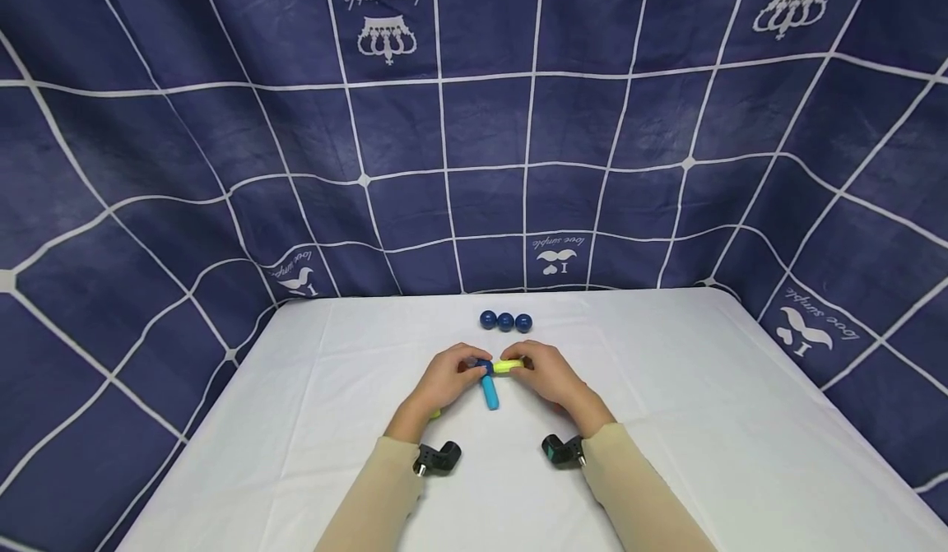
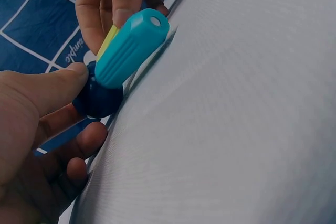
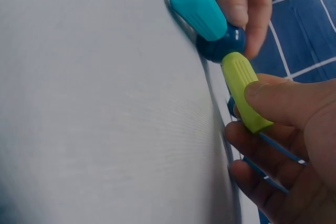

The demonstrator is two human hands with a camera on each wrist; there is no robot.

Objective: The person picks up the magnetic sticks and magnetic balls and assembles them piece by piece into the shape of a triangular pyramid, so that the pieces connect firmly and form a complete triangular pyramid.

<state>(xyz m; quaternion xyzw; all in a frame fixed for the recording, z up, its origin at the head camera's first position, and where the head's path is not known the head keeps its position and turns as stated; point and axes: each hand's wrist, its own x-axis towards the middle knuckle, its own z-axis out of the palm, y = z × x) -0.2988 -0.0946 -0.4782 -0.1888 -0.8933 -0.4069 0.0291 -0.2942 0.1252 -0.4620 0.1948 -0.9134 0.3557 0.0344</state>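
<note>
A dark blue ball (image 2: pixel 100 98) joins a light-blue ribbed rod (image 3: pixel 197 9) and a yellow-green ribbed rod (image 3: pixel 241 87). My left hand (image 1: pixel 447 378) pinches the ball between thumb and fingers. Between thumb and fingers, my right hand (image 1: pixel 551 371) grips the yellow-green rod, whose inner end meets the ball. The light-blue rod points back toward me between the hands, with no fingers on it. In the head view this joined piece is low over the white-covered table (image 1: pixel 504 486).
Three dark blue balls (image 1: pixel 506 322) sit in a row beyond my hands. Part of a yellow-green piece (image 1: pixel 435 414) shows beside my left wrist. A blue checked cloth (image 1: pixel 489 124) hangs along the table's back and sides.
</note>
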